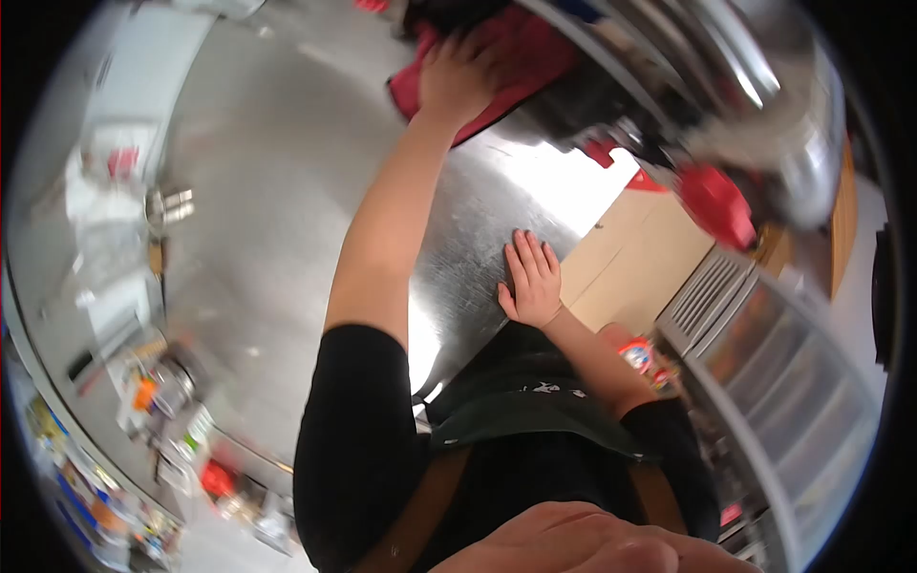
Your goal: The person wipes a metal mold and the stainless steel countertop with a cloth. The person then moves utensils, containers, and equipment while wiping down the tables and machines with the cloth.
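Observation:
At the top of the head view, my left hand point(458, 78) presses on a red cloth point(535, 62) with a dark edge, lying on the shiny metal table point(277, 229). The fingers of that hand are blurred and partly lost against the cloth. My right hand point(533, 279) rests palm down near the table's edge, close to my body, with its fingers stretched out and nothing in it. A dark green apron point(535, 406) covers my front.
Large metal equipment point(726, 76) stands at the upper right, beside a blurred red object point(714, 205). A clear-fronted drawer unit point(783, 353) is at the right. Along the left lie a metal bowl point(172, 387), plastic bags and several small items.

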`<state>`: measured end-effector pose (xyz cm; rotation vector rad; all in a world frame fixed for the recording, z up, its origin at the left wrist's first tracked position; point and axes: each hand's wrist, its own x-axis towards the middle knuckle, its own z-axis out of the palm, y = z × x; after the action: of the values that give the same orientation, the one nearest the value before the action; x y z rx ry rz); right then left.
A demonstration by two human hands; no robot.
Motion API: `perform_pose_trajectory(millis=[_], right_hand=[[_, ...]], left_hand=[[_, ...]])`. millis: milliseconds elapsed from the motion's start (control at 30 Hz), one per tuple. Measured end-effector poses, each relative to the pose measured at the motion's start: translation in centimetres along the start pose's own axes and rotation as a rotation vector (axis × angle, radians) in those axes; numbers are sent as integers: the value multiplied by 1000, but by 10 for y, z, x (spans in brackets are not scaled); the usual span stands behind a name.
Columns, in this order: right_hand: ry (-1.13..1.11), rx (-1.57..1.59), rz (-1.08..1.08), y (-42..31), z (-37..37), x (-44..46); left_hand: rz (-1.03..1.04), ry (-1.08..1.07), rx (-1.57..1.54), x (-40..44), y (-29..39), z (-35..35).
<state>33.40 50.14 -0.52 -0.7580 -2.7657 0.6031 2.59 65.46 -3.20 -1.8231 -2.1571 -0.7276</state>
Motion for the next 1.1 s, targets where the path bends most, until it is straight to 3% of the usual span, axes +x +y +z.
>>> perform_pose_trajectory(millis=[233, 333, 467, 567, 700, 733, 767, 800, 867, 900, 933, 1000, 1067, 1100], right_hand=[[49, 82, -4, 3, -4, -9], [207, 182, -15, 7, 0, -17], [361, 329, 92, 13, -15, -51], [417, 393, 254, 57, -26, -94], [320, 381, 639, 158, -4, -162], [115, 417, 801, 187, -3, -173], [40, 385, 868, 217, 11, -185], [-181, 388, 915, 255, 26, -193], [-398, 423, 985, 321, 55, -201], [-380, 443, 1013, 350, 71, -200], [-555, 416, 1039, 388, 100, -196], [-543, 395, 1189, 432, 127, -177], [-453, 437, 1205, 452, 153, -157], [-393, 447, 1217, 465, 170, -149]], left_hand=[[-48, -295, 180, -140, 55, -92], [-123, -327, 171, -205, 90, -128], [-250, -383, 281, -262, 140, -128], [-258, -331, 288, -239, 170, -106], [-389, -349, 367, -190, 203, -77], [-448, -344, 404, -182, 208, -68], [-504, -337, 438, -174, 211, -57], [-522, -347, 486, -174, 209, -51], [-487, -356, 503, -176, 207, -54], [-474, -355, 511, -177, 206, -52], [-502, -253, 425, -176, 206, -47], [-562, -67, 261, -174, 216, -54], [-661, 264, 177, -158, 258, -61], [-493, 158, 21, -152, 278, -47]])
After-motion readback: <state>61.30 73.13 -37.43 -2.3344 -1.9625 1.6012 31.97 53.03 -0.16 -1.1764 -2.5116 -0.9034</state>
